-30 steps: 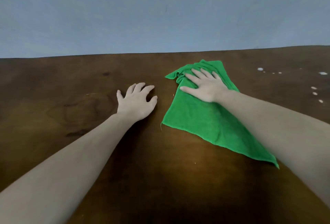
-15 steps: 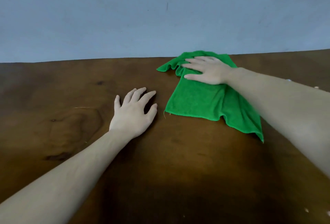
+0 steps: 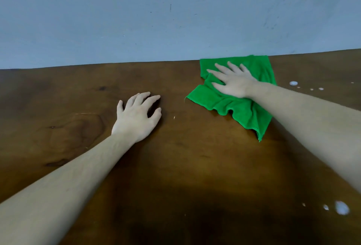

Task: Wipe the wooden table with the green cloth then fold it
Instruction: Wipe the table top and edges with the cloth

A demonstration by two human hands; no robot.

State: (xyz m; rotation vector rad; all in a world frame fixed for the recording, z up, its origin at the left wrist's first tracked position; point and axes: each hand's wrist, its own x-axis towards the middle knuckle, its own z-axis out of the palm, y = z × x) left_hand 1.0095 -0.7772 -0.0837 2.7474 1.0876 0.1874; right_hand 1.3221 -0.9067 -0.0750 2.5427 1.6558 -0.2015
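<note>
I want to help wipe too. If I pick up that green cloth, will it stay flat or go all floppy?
Probably floppy: the green cloth already bunches into soft ripples under the right hand. It likely feels light, since flat fingers alone seem to push it across the wooden table. It shouldn't roll or break.

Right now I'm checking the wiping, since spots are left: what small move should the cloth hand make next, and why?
Probably slide the right hand, pressing flat on the green cloth, rightward over the white droplets beside it. They lie uncovered on the wooden table just past the cloth's right edge. The left hand rests on the wood and can remain as a brace.
</note>
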